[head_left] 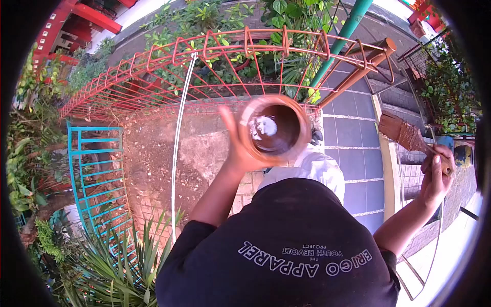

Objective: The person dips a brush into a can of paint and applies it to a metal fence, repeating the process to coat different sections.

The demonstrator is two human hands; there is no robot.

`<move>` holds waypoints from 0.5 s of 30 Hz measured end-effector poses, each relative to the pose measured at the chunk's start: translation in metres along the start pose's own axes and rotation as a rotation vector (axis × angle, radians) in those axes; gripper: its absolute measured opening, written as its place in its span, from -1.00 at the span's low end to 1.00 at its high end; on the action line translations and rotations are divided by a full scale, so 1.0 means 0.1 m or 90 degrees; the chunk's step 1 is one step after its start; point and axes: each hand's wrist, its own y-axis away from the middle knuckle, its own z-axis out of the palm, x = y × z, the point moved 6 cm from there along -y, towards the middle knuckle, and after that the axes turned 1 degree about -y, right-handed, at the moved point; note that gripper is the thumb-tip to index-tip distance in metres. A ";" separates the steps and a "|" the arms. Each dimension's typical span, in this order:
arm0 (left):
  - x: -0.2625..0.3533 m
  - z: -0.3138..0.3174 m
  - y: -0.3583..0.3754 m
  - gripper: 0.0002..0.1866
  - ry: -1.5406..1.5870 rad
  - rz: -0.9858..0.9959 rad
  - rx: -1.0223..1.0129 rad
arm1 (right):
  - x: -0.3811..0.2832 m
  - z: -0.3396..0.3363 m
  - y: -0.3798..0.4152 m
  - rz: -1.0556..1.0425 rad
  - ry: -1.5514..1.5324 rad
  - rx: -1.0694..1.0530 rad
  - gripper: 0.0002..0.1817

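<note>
In the middle of the view, my left hand (240, 148) holds a round brown container (299, 125) by its left side, thumb pointing up. The container's opening faces the camera, with dark brown and some whitish stuff inside; it is blurred. At the right, my right hand (434, 171) is closed around the handle of a paintbrush (404, 132) whose bristles are coated reddish brown and point up and left. Beyond the container runs a red wire fence (215, 51), with a brown post (358, 71) at its right end. Neither the brush nor the container touches the fence.
A white cord (180, 123) hangs from the fence top on the left. A turquoise metal fence (76, 163) and spiky plants (123, 261) stand at the left. A green pole (340, 43) rises behind the fence. Grey tiles (353, 148) lie to the right.
</note>
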 end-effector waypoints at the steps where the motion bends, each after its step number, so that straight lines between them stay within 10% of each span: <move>1: 0.02 0.04 0.02 0.65 -0.012 -0.001 -0.017 | -0.08 0.00 -0.01 -0.020 0.027 0.009 -0.65; 4: 0.26 -0.30 0.00 0.74 0.239 -0.109 0.069 | -0.14 0.07 0.20 -0.042 0.005 -0.019 -0.67; 5: 0.62 -0.40 -0.02 0.73 -0.107 0.140 0.113 | -0.15 0.03 0.25 -0.057 -0.011 -0.033 -0.66; 7: 0.69 -0.56 0.00 0.69 -0.067 0.156 0.211 | -0.14 0.05 0.34 -0.005 -0.016 -0.004 -0.67; 12: 0.53 -0.38 0.15 0.69 -0.238 0.165 -0.003 | -0.18 0.10 0.39 -0.027 0.019 -0.019 -0.66; 15: 0.70 -0.57 0.05 0.66 -0.147 0.192 0.156 | -0.15 0.03 0.37 0.002 0.011 -0.013 -0.66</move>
